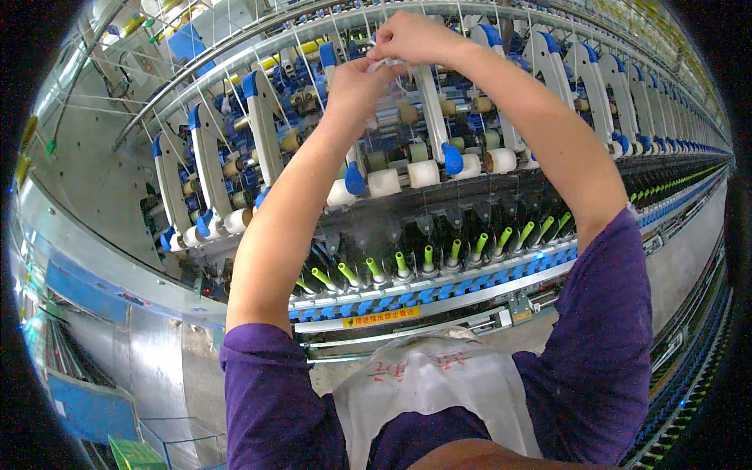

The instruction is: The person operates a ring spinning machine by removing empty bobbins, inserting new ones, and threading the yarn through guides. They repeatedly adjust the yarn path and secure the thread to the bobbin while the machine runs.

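Both my arms reach up to the top of a long spinning machine. My left hand (359, 90) is closed, its fingertips pinching a small wisp of white fibre (385, 65). Just above and to the right, my right hand (413, 37) bends over with its fingers pinched together at the same wisp. Its fingertips nearly meet those of the left hand. Below the hands stand grey pressure arms with blue ends, one arm (431, 106) close under my right hand. White rollers (424, 174) line up beneath them.
Several green bobbin tubes (428, 254) stand in a row along a blue strip (439, 291). A yellow label (381, 317) sits on the lower rail. A metal end housing (102, 180) rises at the left. Thin white strands (307, 59) run down from overhead bars.
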### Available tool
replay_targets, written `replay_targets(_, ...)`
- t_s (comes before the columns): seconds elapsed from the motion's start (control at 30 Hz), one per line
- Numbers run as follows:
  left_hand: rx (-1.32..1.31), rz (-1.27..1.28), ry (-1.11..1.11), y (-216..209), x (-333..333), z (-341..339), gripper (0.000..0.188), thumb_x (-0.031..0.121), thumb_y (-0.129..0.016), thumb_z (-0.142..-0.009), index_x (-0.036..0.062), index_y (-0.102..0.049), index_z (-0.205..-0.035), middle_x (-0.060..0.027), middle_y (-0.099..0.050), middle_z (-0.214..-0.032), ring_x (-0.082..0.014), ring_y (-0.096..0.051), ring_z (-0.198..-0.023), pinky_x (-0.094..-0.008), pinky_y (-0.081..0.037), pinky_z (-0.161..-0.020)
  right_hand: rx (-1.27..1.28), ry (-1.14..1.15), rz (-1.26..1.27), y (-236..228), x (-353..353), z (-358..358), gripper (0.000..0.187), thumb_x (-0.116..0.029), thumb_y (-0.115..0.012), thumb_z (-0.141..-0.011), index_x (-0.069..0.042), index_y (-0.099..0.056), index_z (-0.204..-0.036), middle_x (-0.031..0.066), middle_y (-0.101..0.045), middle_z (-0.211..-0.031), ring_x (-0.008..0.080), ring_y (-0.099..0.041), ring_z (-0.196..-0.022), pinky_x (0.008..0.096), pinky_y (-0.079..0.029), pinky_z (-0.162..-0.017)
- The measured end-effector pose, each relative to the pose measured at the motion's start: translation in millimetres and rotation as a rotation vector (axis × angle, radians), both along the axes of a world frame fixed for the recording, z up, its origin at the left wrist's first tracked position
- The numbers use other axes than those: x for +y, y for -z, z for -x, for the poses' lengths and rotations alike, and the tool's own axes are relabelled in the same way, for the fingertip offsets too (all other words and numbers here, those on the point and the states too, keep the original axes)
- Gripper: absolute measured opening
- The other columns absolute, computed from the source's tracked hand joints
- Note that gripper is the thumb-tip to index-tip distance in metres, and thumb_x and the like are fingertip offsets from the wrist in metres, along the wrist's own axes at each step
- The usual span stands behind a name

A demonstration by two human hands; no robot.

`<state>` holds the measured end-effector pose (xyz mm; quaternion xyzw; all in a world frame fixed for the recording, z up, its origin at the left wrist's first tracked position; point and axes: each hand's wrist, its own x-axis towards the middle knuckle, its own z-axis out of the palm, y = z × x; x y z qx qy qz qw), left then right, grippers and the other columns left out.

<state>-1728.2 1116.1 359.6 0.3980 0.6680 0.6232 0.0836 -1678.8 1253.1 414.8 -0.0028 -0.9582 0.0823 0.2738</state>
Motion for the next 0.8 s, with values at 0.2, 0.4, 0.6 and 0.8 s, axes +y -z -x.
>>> replay_targets(0.2, 0.12, 0.132, -0.022, 8, 10, 20, 0.023, 0.027, -0.063, -0.082, 0.0074, -0.066, -0.093, 0.0008, -0.056, -0.063, -0.0096, -0.046, -0.051, -0.0252, -0.035, -0.046, -0.103, -0.189, 0.273, -13, -4, -12, 0.019, -0.023, -0.068, -0.073, -0.005, -0.069, -0.079, 0.0129, -0.065, -0.067, 0.024, -0.064, -0.061, 0.0374, -0.052, -0.053)
replay_targets(0.4, 1.225, 0.644, -0.205, 36, 35, 26, 0.019, 0.015, -0.054, -0.079, 0.0065, -0.063, -0.094, -0.0181, -0.064, -0.078, -0.0291, -0.066, -0.076, -0.0389, -0.052, -0.062, -0.401, 0.185, -0.027, -28, -6, -17, 0.017, -0.011, -0.056, -0.086, 0.001, -0.068, -0.08, 0.0134, -0.064, -0.072, 0.0217, -0.059, -0.059, 0.0341, -0.049, -0.054)
replay_targets(0.6, 1.375, 0.816, -0.206, 34, 29, 15, 0.012, 0.012, -0.054, -0.079, 0.0077, -0.064, -0.084, -0.0169, -0.065, -0.078, -0.0325, -0.065, -0.074, -0.0419, -0.053, -0.064, -0.203, 0.278, -0.446, 7, 2, 45, 0.017, -0.012, -0.063, -0.072, -0.003, -0.069, -0.086, 0.0164, -0.067, -0.081, 0.0294, -0.066, -0.074, 0.0399, -0.054, -0.062)
replay_targets(0.8, 0.989, 0.524, -0.089, 34, -67, -47, 0.022, 0.022, -0.058, -0.084, 0.0019, -0.061, -0.076, -0.0155, -0.063, -0.069, -0.0256, -0.064, -0.063, -0.0377, -0.048, -0.057, -0.059, 0.37, -0.442, 31, 2, 54, 0.022, -0.006, -0.058, -0.074, -0.005, -0.068, -0.094, 0.0176, -0.066, -0.095, 0.0313, -0.065, -0.089, 0.0442, -0.053, -0.074)
